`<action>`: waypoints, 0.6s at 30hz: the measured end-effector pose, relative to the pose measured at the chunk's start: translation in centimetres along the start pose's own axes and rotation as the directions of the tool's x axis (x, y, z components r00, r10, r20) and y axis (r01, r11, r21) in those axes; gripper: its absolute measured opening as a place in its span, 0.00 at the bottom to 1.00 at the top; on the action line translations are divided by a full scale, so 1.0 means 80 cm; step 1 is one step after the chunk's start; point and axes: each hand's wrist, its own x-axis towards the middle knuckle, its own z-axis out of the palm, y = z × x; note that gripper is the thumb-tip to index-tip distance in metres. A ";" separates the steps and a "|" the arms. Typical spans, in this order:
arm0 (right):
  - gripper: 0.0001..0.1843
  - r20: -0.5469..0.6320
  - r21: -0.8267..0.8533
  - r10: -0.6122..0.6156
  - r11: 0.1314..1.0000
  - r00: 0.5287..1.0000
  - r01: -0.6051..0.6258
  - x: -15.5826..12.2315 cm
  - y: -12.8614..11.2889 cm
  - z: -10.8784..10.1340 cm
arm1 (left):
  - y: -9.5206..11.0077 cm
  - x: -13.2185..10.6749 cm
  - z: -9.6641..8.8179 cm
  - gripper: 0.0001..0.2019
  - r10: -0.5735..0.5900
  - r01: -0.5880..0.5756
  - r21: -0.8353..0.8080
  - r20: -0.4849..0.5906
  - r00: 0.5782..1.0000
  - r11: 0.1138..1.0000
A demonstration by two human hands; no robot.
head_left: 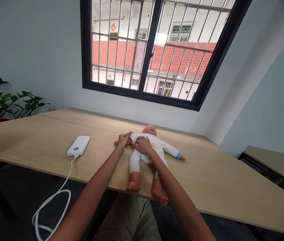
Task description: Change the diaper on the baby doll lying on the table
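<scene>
The work looks partway along: white clothing covers one arm of the doll down to its blue cuff, while the bare arm towards the left end of the tabletop makes that side look unfinished. The doll lies face up, its long axis slightly slanted, head towards the far edge and feet at the near edge. The left hand pinches the clothing; the right hand lies on its front, whether gripping I cannot tell
</scene>
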 end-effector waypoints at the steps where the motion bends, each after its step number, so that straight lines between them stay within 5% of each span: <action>1: 0.21 0.015 -0.007 -0.006 1.000 1.000 0.006 0.000 0.001 0.001 | -0.002 0.000 0.002 0.28 0.003 -0.003 0.001 0.005 1.000 1.000; 5: 0.20 0.051 0.005 0.004 1.000 0.999 -0.004 0.000 0.005 0.002 | -0.003 -0.002 0.009 0.28 0.004 -0.004 0.005 0.051 0.999 1.000; 12: 0.20 -0.335 0.378 0.129 0.926 0.933 0.008 -0.004 0.023 -0.004 | 0.006 -0.015 0.024 0.23 0.051 -0.059 0.061 0.134 0.990 0.996; 18: 0.21 -0.248 0.563 0.280 0.821 0.927 -0.096 -0.004 0.018 -0.003 | 0.005 -0.028 0.037 0.23 0.171 -0.237 0.196 0.302 0.938 0.952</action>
